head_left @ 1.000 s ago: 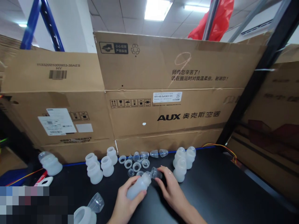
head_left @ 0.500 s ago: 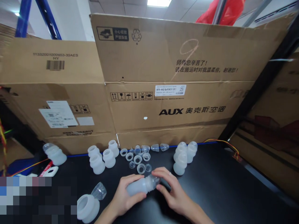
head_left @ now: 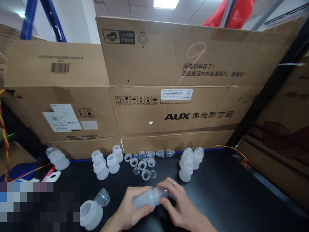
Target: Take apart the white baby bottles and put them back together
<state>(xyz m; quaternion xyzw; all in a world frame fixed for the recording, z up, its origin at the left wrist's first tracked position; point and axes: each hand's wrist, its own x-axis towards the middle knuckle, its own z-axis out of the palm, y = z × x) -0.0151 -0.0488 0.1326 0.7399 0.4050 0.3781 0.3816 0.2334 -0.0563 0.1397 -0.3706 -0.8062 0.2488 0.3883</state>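
Note:
A translucent white baby bottle (head_left: 145,200) lies nearly sideways between my hands above the black table. My left hand (head_left: 131,204) is wrapped around its body. With thumb and fingers, my right hand (head_left: 175,201) grips the clear dome cap (head_left: 160,194) at the bottle's right end. The cap sits over the neck; whether it is fully seated I cannot tell. Just beyond my hands lie several clear screw rings (head_left: 145,175), small discs (head_left: 153,174) and clear caps (head_left: 170,153).
Several open white bottles (head_left: 100,169) stand at the back left, and capped bottles (head_left: 186,170) at the back right. Nearer on the left are a large open bottle (head_left: 91,215) and a clear cup (head_left: 102,197). A cardboard wall (head_left: 205,96) closes off the back.
The bottle and both hands have shifted slightly right and down. The clear cap now appears closer against the bottle's body, covering the neck.

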